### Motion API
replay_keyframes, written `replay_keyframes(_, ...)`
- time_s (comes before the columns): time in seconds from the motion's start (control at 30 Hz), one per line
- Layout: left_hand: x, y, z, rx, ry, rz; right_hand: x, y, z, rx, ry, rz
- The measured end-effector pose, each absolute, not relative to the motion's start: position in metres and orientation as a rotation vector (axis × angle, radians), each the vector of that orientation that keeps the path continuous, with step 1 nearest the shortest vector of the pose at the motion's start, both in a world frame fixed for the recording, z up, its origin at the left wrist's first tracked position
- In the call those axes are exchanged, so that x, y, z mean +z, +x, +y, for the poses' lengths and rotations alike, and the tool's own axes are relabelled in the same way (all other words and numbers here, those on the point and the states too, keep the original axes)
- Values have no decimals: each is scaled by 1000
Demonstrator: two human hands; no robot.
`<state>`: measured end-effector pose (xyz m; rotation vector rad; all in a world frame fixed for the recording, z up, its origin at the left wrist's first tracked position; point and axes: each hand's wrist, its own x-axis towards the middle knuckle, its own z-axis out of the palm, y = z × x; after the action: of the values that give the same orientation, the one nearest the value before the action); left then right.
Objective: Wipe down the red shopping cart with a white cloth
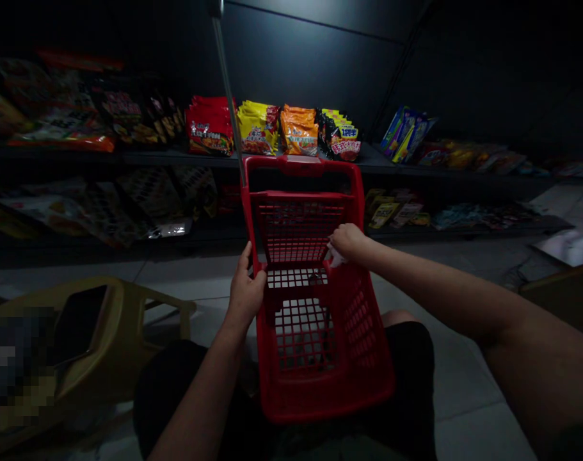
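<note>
Closing round a pale, crumpled white wad (pixel 336 255), the right hand (pixel 351 243) is bunched, fingers curled in. Cloth or paper: cannot tell. The wad lies against the red basket (pixel 326 387) at the inner right side, near the corner where the far grid panel (pixel 298 232) meets the side wall.

Left hand (pixel 246 288): set against the basket's left side, thumb at the rim, forefinger stretched along the outside. Spread is moderate; whether it grips firmly, cannot tell.

Basket: plastic, lattice bottom and walls, positioned between the person's two dark-clad knees (pixel 411 365). A carrying handle (pixel 303 166) spans the far end. A thin metal rod (pixel 225 80) rises along the far left corner, passing in front of the goods behind.

Outward to the left: yellowish plastic stool (pixel 128 310), carrying a dark flat device (pixel 82 320); beside that, a patch too blurred to identify. Light floor (pixel 209 314) of large tiles below.

Beyond the basket: upper shelf (pixel 154 157) bearing upright packets in a row. Left to right, I note red packets (pixel 209 128), yellow packets (pixel 257 128), orange packets (pixel 299 133), black-and-yellow packets (pixel 342 137). Blue-green packs (pixel 406 134) lean farther right; larger bags (pixel 63 121) sit far left. Lower shelf (pixel 209 237) holds more packaged goods (pixel 394 208), dim, labels unreadable.
</note>
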<state>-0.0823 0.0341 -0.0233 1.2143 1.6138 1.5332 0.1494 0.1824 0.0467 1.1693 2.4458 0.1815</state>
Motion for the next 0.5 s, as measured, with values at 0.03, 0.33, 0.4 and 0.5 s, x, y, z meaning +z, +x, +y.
replay_keyframes(0.03,-21,-83,34,1528,1211,1631,52,150,186,188,1179,2414)
replay_keyframes(0.33,-21,-94,50,1488,1228,1699,-19,152,27,-506,564,2319)
replay_keyframes(0.4,-24,-99,55,1460,1254,1709,-21,157,22,-623,448,2286)
replay_keyframes(0.5,-26,-106,63,1410,1286,1732,8,164,59,-245,645,2505)
